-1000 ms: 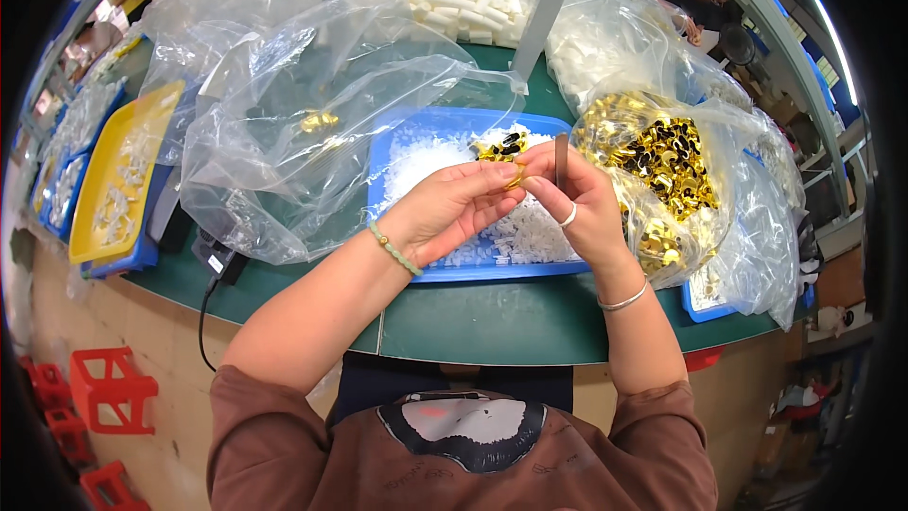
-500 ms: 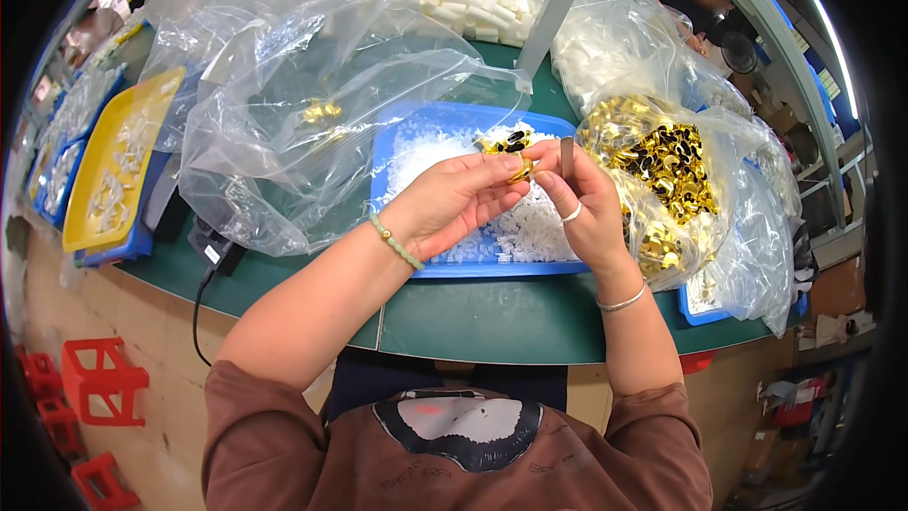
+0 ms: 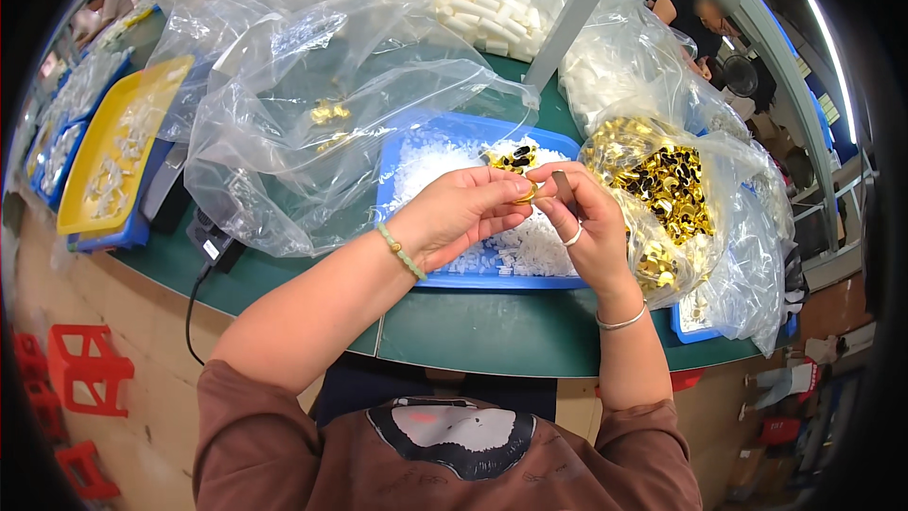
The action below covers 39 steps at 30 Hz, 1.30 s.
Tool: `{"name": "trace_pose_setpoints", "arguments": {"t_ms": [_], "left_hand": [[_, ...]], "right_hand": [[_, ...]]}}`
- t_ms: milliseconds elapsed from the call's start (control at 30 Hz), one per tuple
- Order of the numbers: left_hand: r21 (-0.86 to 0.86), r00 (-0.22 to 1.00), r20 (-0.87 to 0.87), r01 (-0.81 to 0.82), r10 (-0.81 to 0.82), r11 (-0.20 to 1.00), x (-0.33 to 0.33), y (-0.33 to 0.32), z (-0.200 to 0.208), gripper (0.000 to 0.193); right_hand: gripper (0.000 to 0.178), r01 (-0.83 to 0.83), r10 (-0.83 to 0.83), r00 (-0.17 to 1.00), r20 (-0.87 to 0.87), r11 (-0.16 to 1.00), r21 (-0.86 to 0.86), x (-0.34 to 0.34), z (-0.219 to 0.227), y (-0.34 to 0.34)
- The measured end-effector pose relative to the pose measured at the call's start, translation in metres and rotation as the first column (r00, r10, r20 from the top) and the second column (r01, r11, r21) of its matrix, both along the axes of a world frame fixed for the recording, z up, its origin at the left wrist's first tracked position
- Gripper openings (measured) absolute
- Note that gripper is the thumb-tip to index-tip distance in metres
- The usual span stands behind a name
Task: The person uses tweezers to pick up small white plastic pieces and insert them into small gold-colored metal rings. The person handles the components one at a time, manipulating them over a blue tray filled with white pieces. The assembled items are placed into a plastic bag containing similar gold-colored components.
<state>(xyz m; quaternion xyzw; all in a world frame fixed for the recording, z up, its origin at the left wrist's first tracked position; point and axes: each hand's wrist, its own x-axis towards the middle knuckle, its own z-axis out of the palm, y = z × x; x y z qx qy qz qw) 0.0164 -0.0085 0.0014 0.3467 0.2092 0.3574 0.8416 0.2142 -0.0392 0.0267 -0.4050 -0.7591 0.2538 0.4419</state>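
Observation:
My left hand (image 3: pixel 465 215) pinches a small shiny gold piece (image 3: pixel 527 195) between thumb and fingertips. Close against it, my right hand (image 3: pixel 594 227) has its fingers closed round a flat, dark brownish strip (image 3: pixel 565 188), which looks like a tool's handle end; its kind is unclear. The right fingertips meet the gold piece, and they hide the strip's lower end. Both hands are above a blue tray (image 3: pixel 492 281) holding many tiny white plastic pieces (image 3: pixel 534 251). A small heap of gold pieces (image 3: pixel 515 157) lies in the tray just beyond my fingers.
To the right stands an open clear bag of gold pieces (image 3: pixel 676 194). A large clear plastic bag (image 3: pixel 255 161) spreads over the left of the green table (image 3: pixel 473 326). White cylinders (image 3: pixel 487 9) lie in a bag behind, near a grey post (image 3: pixel 572 14). A yellow tray (image 3: pixel 118 156) sits far left.
The whole view has shifted slightly. The strip in my right hand has tilted from upright toward the left. Both hands keep their hold at the gold piece.

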Motion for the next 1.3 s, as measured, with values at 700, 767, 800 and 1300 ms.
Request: {"name": "trace_pose_setpoints", "arguments": {"t_ms": [700,767,800,1300], "left_hand": [[-0.04,0.999,-0.024,0.033,-0.034,0.999,-0.001,0.001,0.002,0.03],[-0.039,0.999,-0.021,0.044,-0.045,0.998,-0.001,0.002,0.001,0.033],[-0.036,0.999,-0.018,0.045,-0.045,0.998,0.001,0.001,0.001,0.035],[0.02,0.994,-0.091,0.07,-0.068,0.997,-0.008,0.003,0.004,0.025]], "right_hand": [[0.018,0.08,-0.079,0.993,0.092,0.997,-0.008,-0.004,0.008,-0.006],[0.017,0.069,-0.068,0.997,0.023,0.997,-0.042,-0.003,0.006,-0.003],[0.017,0.048,-0.054,0.997,-0.058,0.994,-0.095,0.001,-0.001,0.001],[0.017,0.018,-0.019,0.999,0.034,0.999,0.035,-0.001,0.01,-0.005]]}}
